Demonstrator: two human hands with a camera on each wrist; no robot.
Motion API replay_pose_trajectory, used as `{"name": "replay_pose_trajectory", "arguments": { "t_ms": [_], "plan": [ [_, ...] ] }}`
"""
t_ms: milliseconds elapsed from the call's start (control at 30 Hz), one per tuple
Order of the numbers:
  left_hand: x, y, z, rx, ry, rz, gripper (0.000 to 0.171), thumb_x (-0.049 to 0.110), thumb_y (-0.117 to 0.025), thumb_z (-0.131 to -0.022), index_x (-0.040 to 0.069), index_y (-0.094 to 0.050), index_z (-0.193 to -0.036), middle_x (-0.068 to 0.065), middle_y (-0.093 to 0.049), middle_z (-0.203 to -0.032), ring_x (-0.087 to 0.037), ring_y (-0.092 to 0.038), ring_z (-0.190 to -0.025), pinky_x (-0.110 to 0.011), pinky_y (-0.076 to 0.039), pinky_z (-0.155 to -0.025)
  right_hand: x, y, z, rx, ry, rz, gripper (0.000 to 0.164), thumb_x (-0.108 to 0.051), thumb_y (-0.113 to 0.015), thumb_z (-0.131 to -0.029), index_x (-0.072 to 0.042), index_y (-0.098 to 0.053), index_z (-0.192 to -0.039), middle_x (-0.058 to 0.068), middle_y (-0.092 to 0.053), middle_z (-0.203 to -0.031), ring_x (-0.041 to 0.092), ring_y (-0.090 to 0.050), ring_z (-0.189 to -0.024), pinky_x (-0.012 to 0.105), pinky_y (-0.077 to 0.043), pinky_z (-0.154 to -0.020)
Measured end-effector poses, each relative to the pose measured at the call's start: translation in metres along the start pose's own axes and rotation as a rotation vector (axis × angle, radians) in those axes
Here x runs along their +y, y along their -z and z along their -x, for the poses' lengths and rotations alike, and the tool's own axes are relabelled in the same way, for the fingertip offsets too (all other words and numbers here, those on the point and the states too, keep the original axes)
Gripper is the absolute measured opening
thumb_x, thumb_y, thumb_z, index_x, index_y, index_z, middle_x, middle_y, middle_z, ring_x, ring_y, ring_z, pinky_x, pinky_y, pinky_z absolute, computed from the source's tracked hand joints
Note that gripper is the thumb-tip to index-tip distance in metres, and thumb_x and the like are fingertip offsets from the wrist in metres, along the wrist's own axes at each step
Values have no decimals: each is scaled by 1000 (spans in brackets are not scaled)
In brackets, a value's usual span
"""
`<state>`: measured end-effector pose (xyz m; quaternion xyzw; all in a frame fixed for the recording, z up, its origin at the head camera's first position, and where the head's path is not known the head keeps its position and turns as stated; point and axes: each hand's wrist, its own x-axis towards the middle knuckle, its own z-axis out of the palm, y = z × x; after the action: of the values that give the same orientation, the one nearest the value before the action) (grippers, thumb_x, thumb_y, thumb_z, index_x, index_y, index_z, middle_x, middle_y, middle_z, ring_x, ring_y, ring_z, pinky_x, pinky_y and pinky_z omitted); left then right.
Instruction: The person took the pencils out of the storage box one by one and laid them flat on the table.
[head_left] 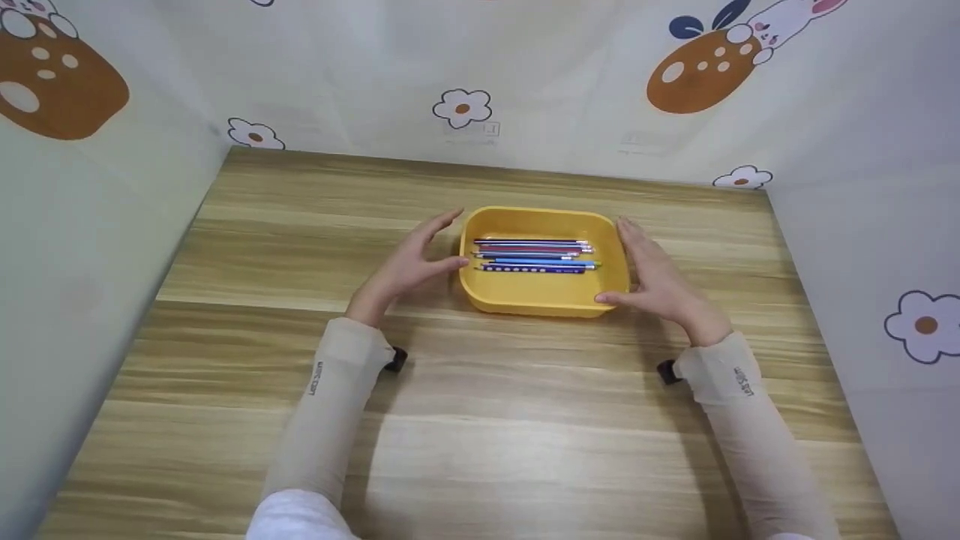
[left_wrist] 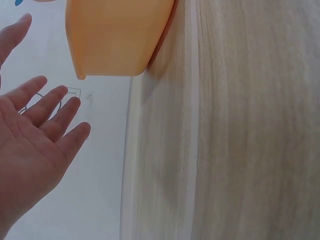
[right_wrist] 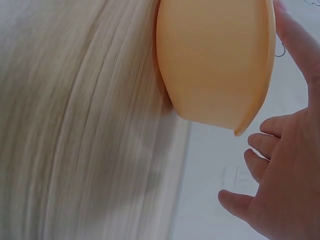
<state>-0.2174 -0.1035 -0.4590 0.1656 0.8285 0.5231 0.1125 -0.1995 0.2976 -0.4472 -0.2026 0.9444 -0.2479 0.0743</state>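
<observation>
A yellow plastic bin [head_left: 540, 300] with rounded corners rests on the wooden table, and several pencils [head_left: 534, 256] lie side by side inside it. My left hand [head_left: 411, 262] is at the bin's left side, fingers spread and thumb pointing to the rim. In the left wrist view, that hand's fingers [left_wrist: 54, 111] are apart from the bin wall [left_wrist: 117, 40]. On the other side is my right hand [head_left: 651, 279], its thumb at the front right rim; whether it touches is hard to tell. The right wrist view shows its other fingers [right_wrist: 262, 145] loosely bent, holding nothing.
The wood-grain table [head_left: 517, 420] runs back to a pale wall sheet [head_left: 360, 75] printed with flowers and rabbits. Side walls [head_left: 862, 247] border the table at left and right. A small black device [head_left: 396, 359] sits at each wrist.
</observation>
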Motion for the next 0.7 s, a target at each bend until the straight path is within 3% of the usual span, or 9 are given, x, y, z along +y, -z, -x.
{"name": "replay_pose_trajectory", "arguments": {
  "t_ms": [400, 700],
  "plan": [
    [3, -1, 1, -5, 22, 2, 78, 33, -74, -90, 27, -33, -156, -4, -28, -164, -25, -24, -153, -50, -19, -126, -8, -5, -4, -50, -35, 110, 125, -66, -72, -78, -7, 3, -160, 15, 0, -168, 34, -2, -156, 60, -5, -124],
    [2, -1, -1, -11, 12, -8, 81, 41, -74, -88, 27, -32, -156, -4, -29, -164, -26, -25, -153, -50, -20, -125, -11, -7, -3, -96, -44, 100, 131, -68, -73, -75, -7, 6, -159, 14, 6, -168, 32, 3, -157, 59, -1, -125]
  ]
}}
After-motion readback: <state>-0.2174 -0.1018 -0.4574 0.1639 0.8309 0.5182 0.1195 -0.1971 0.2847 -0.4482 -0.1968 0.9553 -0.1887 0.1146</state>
